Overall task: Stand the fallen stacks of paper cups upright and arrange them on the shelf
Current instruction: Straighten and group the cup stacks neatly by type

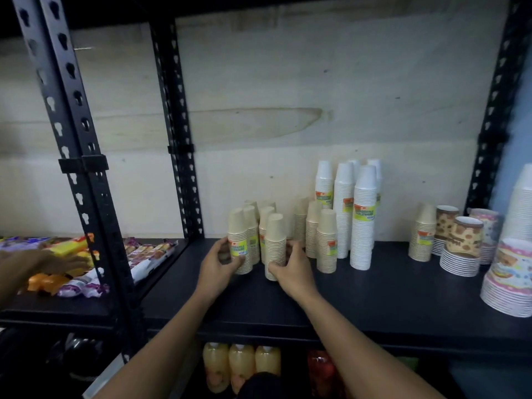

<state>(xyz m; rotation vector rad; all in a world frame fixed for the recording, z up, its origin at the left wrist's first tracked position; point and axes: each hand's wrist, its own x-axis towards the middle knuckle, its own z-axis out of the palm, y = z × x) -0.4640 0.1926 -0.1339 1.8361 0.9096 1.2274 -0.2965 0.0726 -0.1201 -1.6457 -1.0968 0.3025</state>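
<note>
Now the left hand [219, 262] and the right hand [291, 264] each hold cups

Both hands reach over the front of the dark shelf [374, 286]. The left hand grips the left stack [239, 240]. Its fingers and thumb curl round the low part of that stack. The left stack is tan and has a yellow and green label. The right hand grips the right stack [275, 243]. Its fingers curl round the bottom of that stack. The right stack is tan too. Both stacks stand up straight on the shelf, just beside each other. Their cups are upside down.

Just behind them stand the back stacks [254, 223], tan and close together. To the right are 3 short stacks [326, 240], also tan, in a row going back. Next to those are the tall white stacks [363, 220], all upright near the wall. Well to the right stands the lone stack [423, 234], tan with a label. Just beside it are the picture cups [460, 243], stacked too.

On the next shelf to the left lie snacks [72, 254] in bright packs. The other hand [43, 263], from another person, is over them. It is blurry, so I cannot tell how its fingers lie. Under the shelf stand bottles [239, 364] of yellow drink.
</note>
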